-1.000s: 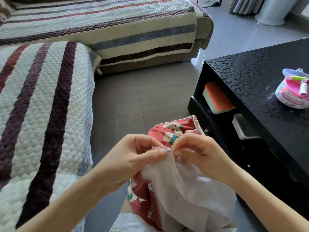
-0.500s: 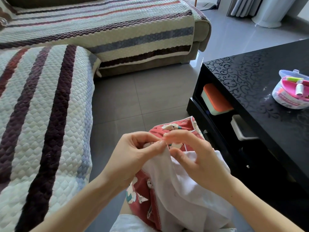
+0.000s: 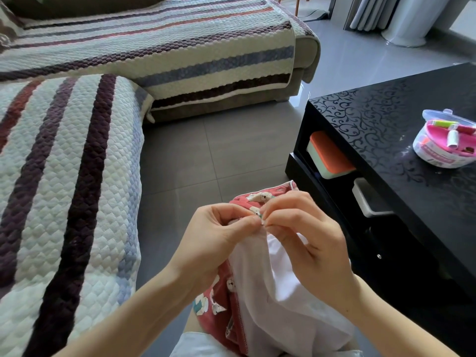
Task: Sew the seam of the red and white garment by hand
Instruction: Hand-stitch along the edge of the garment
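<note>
Pinching garment (image 3: 260,292) seam in my left grip (image 3: 213,238), right grip (image 3: 309,240) nipping same edge, fingertips (image 3: 253,222) touching, sewing kit (image 3: 448,148) on worktop (image 3: 381,135)

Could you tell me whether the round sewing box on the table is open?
Open: the round white plastic sewing box shows pink tray and spools uncovered.

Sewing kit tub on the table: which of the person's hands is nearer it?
Right. The right hand is down-left of the sewing kit tub in the picture; the left hand lies farther left still.
</note>
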`<state>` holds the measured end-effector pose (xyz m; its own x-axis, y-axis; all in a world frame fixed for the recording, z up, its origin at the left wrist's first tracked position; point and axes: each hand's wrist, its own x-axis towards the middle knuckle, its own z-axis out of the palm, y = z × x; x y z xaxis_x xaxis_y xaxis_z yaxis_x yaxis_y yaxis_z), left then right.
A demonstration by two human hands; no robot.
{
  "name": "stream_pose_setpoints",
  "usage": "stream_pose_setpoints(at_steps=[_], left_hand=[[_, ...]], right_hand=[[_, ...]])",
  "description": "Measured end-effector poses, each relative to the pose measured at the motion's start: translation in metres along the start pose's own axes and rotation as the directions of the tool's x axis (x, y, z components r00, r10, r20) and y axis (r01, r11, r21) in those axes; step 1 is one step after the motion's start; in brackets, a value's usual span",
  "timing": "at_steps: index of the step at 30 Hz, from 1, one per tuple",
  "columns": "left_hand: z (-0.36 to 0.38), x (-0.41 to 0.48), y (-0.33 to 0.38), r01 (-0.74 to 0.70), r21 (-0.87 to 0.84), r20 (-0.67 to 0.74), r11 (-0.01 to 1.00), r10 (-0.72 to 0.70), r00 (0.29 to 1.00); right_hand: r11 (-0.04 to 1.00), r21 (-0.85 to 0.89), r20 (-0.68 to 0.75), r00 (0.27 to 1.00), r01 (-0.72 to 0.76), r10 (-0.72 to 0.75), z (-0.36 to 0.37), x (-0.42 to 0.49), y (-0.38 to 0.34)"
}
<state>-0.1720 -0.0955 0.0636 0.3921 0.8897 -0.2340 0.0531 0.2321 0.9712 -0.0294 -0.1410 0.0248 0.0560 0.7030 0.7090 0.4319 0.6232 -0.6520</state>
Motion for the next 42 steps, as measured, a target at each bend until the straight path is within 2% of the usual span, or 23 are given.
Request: stream_pose_setpoints(at_steps=[5,8,10,12,14,15,18,20,25,27,31,34,42], left_hand=[[0.001,0.005,-0.015,0.054,0.104,-0.167,0.993,-0.037,0.985],[0.0,0.004,-0.014,0.134,0.043,-0.119,0.99,-0.128,0.985],[-0.002,0.006,-0.008,0.195,-0.034,-0.053,0.98,-0.197,0.979],[-0.004,0.009,-0.005,0.277,-0.064,-0.009,0.959,-0.278,0.961],[-0.007,0.015,-0.004,0.347,-0.095,0.005,0.933,-0.348,0.937],[-0.009,0.017,-0.004,0.372,-0.118,0.014,0.921,-0.373,0.928],[-0.015,0.025,0.002,0.413,-0.179,0.031,0.893,-0.414,0.91],[-0.02,0.033,0.01,0.43,-0.167,0.043,0.887,-0.429,0.902],[-0.035,0.05,0.046,0.398,0.024,0.15,0.917,-0.397,0.906],[-0.036,0.055,0.062,0.319,0.074,0.162,0.945,-0.328,0.931],[-0.034,0.058,0.09,0.031,0.294,0.239,0.955,-0.105,0.965],[-0.027,0.058,0.106,-0.112,0.353,0.301,0.929,0.001,0.954],[-0.016,0.055,0.131,-0.316,0.366,0.471,0.875,0.119,0.874]], right_hand=[[0.988,0.155,-0.061,0.998,-0.017,0.027,-0.011,0.009,-0.011],[0.925,0.319,-0.084,0.966,-0.205,0.243,-0.019,0.02,-0.006],[0.807,0.497,-0.017,0.926,-0.319,0.377,-0.021,0.024,0.0],[0.634,0.66,0.062,0.87,-0.403,0.489,-0.027,0.029,0.003],[0.495,0.748,0.116,0.822,-0.442,0.558,-0.034,0.034,0.009],[0.492,0.745,0.12,0.815,-0.451,0.566,-0.039,0.035,0.012],[0.629,0.62,0.068,0.832,-0.468,0.551,-0.051,0.037,0.019],[0.684,0.558,0.056,0.843,-0.471,0.535,-0.056,0.037,0.021],[0.788,0.351,0.077,0.854,-0.506,0.514,-0.056,0.04,0.021],[0.817,0.255,0.093,0.854,-0.517,0.512,-0.054,0.04,0.025],[0.89,0.026,0.102,0.887,-0.454,0.45,-0.045,0.04,0.032],[0.889,0.031,0.133,0.884,-0.456,0.449,-0.035,0.043,0.036],[0.872,0.007,0.167,0.861,-0.489,0.481,-0.013,0.06,0.033]])
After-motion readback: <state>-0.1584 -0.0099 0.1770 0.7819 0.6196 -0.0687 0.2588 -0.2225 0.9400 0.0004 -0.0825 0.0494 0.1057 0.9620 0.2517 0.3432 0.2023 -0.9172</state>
